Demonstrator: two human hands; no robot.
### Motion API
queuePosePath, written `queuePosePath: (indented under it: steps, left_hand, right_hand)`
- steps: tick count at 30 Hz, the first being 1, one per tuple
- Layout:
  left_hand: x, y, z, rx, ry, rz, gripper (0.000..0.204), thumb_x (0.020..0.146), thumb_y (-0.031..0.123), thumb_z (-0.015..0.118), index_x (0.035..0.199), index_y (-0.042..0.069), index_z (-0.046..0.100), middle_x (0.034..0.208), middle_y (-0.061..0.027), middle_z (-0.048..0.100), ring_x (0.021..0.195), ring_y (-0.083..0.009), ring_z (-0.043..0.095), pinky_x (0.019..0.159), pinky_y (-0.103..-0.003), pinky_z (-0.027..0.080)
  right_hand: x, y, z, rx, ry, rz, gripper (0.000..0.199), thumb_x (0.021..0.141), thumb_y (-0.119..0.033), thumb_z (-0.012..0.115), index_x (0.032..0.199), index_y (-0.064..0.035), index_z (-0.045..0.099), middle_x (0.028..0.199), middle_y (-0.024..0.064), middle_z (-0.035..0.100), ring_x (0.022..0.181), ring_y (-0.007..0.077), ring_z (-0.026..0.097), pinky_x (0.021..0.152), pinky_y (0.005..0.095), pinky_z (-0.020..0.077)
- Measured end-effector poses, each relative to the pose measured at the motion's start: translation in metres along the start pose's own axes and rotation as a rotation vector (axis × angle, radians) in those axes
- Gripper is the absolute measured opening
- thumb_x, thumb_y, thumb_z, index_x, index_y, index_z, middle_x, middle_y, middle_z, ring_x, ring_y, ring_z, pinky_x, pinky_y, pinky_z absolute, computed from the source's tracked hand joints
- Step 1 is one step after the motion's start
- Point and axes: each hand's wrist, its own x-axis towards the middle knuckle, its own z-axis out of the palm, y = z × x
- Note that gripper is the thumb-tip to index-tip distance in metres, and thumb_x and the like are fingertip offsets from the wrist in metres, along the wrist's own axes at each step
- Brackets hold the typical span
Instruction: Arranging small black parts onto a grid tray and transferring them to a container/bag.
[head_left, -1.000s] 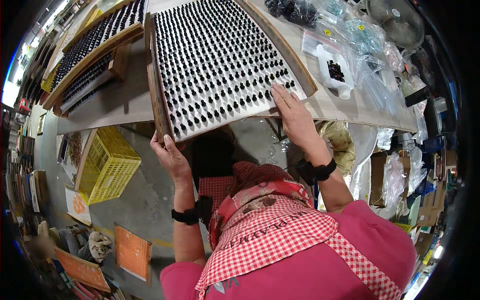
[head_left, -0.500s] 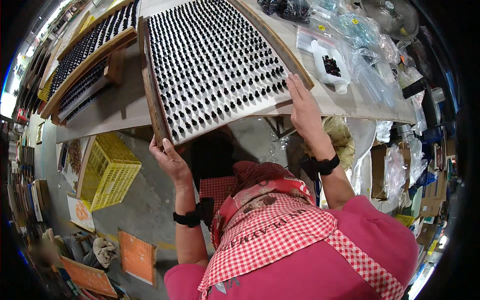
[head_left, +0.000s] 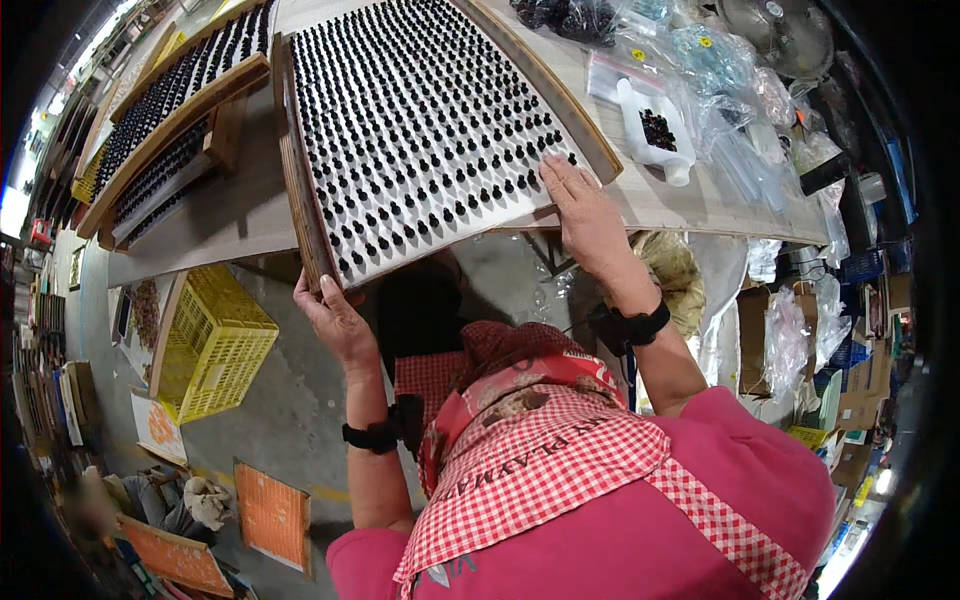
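Observation:
A long white board in a wooden-railed tray (head_left: 548, 78) lies before me on the table, its near end jutting over the edge. Rows of small black knob-like pieces (head_left: 430, 140) stand on it. My left hand (head_left: 338, 322) grips the near end of the left rail, thumb on top and fingers mostly hidden. At the near right corner, my right hand (head_left: 590, 222) has its fingers stretched out over the board's end, beside the last pieces. Whether its fingertips touch a piece cannot be made out.
Similar stacked trays (head_left: 170, 130) stand at left. A white plastic scoop (head_left: 655, 130) with small dark pieces lies right, near clear bags (head_left: 705, 60). Below the table are a yellow crate (head_left: 215, 340) and an orange panel (head_left: 272, 515). A blurred seated person (head_left: 165, 500) is at lower left.
My right hand has shifted left and slightly down, from the corner rail onto the board's end. The left hand keeps its grip on the rail.

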Motion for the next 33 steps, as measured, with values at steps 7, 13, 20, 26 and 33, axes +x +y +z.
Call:
queuePosePath:
  steps: [7, 13, 20, 26, 33]
  left_hand:
    - [0.002, -0.002, 0.0, 0.036, 0.019, 0.052, 0.045, 0.098, 0.036, 0.042, 0.126, 0.001, 0.037, 0.106, -0.0077, 0.053, 0.087, -0.0118, 0.055, 0.065, -0.023, 0.051]
    - [0.001, 0.0, 0.0, 0.049, 0.028, 0.052, 0.044, 0.098, 0.035, 0.042, 0.126, 0.001, 0.037, 0.106, -0.0076, 0.054, 0.086, -0.0117, 0.056, 0.065, -0.023, 0.05]
    - [0.002, -0.001, 0.0, 0.017, 0.018, 0.046, 0.041, 0.098, 0.032, 0.044, 0.125, 0.001, 0.038, 0.105, -0.0068, 0.053, 0.086, -0.011, 0.055, 0.067, -0.024, 0.049]
    - [-0.002, 0.0, -0.001, 0.035, 0.001, 0.059, 0.04, 0.097, 0.03, 0.045, 0.125, 0.002, 0.038, 0.105, -0.0064, 0.054, 0.083, -0.0104, 0.055, 0.065, -0.023, 0.048]
    - [-0.004, 0.0, -0.001, -0.022, 0.001, 0.002, 0.043, 0.096, 0.032, 0.047, 0.125, 0.002, 0.037, 0.105, -0.0063, 0.054, 0.083, -0.0097, 0.054, 0.065, -0.023, 0.048]
  right_hand:
    - [0.002, -0.006, -0.001, 0.039, -0.02, 0.002, 0.061, 0.073, 0.005, 0.047, 0.134, -0.0017, 0.04, 0.14, 0.0133, 0.039, 0.128, 0.0278, 0.039, 0.108, 0.0419, 0.031]
    - [0.001, -0.021, 0.005, 0.085, -0.034, -0.063, 0.063, 0.072, 0.006, 0.047, 0.134, -0.002, 0.04, 0.141, 0.0127, 0.039, 0.128, 0.0276, 0.039, 0.108, 0.0414, 0.0312]
    - [0.008, -0.032, -0.005, 0.084, -0.047, -0.076, 0.062, 0.073, 0.006, 0.047, 0.134, -0.0012, 0.039, 0.141, 0.0139, 0.038, 0.13, 0.0262, 0.038, 0.108, 0.0413, 0.0309]
    - [0.01, -0.041, 0.008, 0.081, -0.089, -0.137, 0.06, 0.075, 0.005, 0.047, 0.134, -0.0003, 0.039, 0.142, 0.013, 0.037, 0.131, 0.0262, 0.037, 0.108, 0.0417, 0.0305]
    - [0.015, -0.05, 0.004, 0.122, -0.092, -0.114, 0.057, 0.076, 0.005, 0.046, 0.133, 0.0001, 0.041, 0.142, 0.0131, 0.037, 0.132, 0.0268, 0.036, 0.108, 0.0421, 0.03]
